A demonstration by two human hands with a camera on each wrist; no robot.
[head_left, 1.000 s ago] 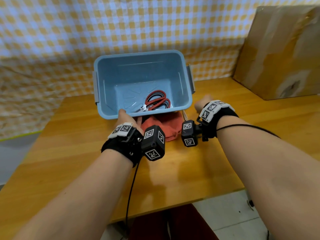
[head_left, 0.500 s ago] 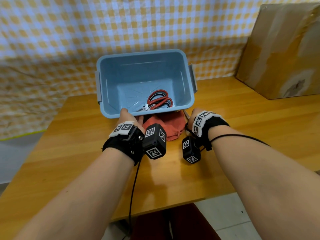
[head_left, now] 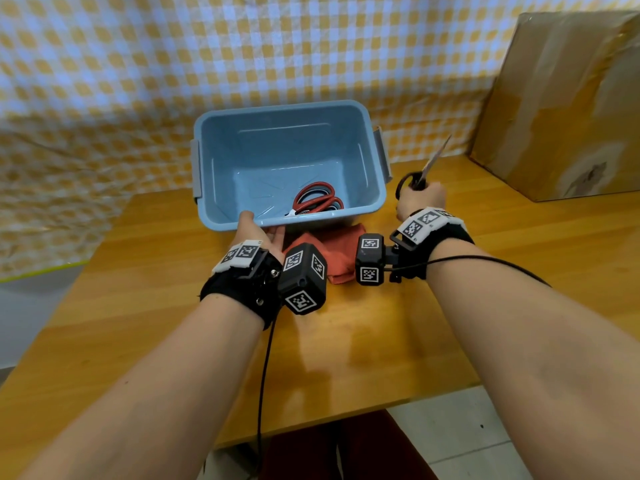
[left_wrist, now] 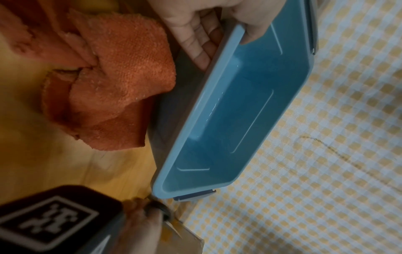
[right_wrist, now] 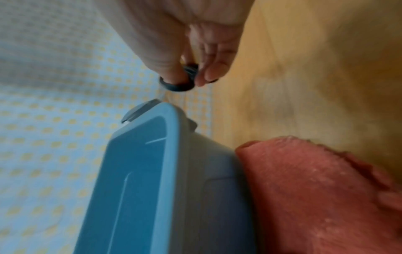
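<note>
Our right hand (head_left: 420, 199) has lifted the black-handled steel scissors (head_left: 434, 162) beside the right rim of the blue plastic bin (head_left: 284, 140), thumb and finger pinching one loop, while our left hand (head_left: 258, 233) grips the near rim; so thin a pinch could drop them outside.

No legible text, no numbers — square code markers (head_left: 246, 251) on wristbands (head_left: 239, 289)

Scissors (head_left: 317, 202) lie in the bin (head_left: 287, 143), cloth (head_left: 341, 249) before it.
</note>
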